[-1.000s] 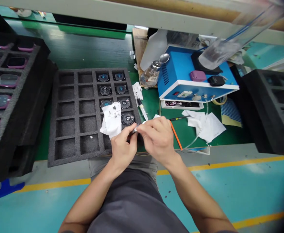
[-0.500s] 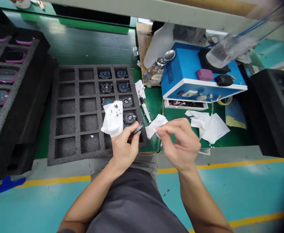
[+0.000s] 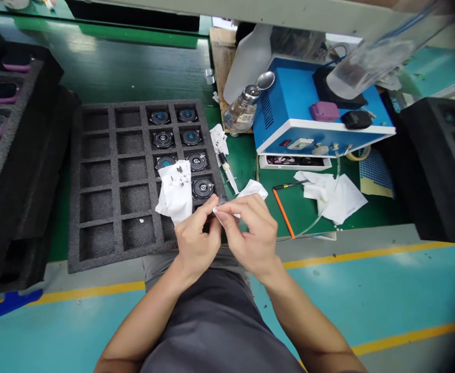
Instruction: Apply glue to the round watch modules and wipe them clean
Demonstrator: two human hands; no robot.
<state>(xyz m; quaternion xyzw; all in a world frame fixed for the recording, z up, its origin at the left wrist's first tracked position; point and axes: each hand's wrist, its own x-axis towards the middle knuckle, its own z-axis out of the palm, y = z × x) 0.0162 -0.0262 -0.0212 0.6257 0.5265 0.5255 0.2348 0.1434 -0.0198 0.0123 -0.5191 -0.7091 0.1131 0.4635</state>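
Observation:
My left hand (image 3: 196,241) and my right hand (image 3: 248,233) meet just above my lap at the near edge of the bench. The left fingers pinch a small dark part (image 3: 216,207). My right fingers are closed on a white wipe (image 3: 252,190) and press it against that part. Just beyond lies a black foam tray (image 3: 103,181) with round black-and-blue parts (image 3: 191,137) in its right-hand cells. A dirty white tissue (image 3: 176,191) is draped over the tray next to my left hand.
A blue box-shaped machine (image 3: 308,124) stands at the back right, a glass bottle (image 3: 243,111) beside it. An orange pen (image 3: 283,212), crumpled white papers (image 3: 334,194) and a syringe (image 3: 227,173) lie on the green mat. More black foam trays sit at the far left (image 3: 13,129) and right (image 3: 440,166).
Half a second ago my hands were apart, the right one holding the wipe off to the side. It has come back left and the wipe now touches the part in my left fingers.

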